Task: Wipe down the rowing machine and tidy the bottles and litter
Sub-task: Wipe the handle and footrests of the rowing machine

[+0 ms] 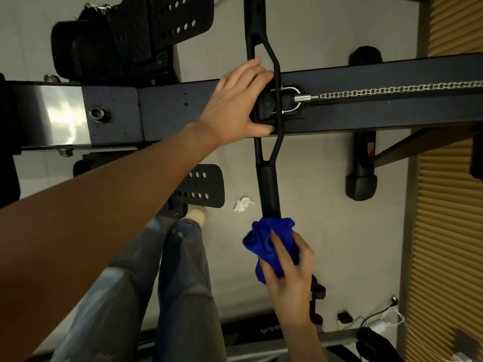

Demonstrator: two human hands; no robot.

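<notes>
The rowing machine's dark rail (167,111) crosses the view from left to right. Its black pull handle (269,178) lies across the rail, joined to a steel chain (392,90). My left hand (235,100) rests on the rail and grips the handle's middle at the holder. My right hand (290,265) holds a bunched blue cloth (264,241) wrapped around the near end of the handle. A crumpled white tissue (242,204) lies on the pale floor left of the handle grip.
Two black perforated footplates sit either side of the rail, the far footplate (136,30) and the near footplate (201,189). The machine's black foot (362,176) stands at right. A ribbed wooden wall (449,231) runs along the right. Cables and a plug (366,318) lie on the floor near it.
</notes>
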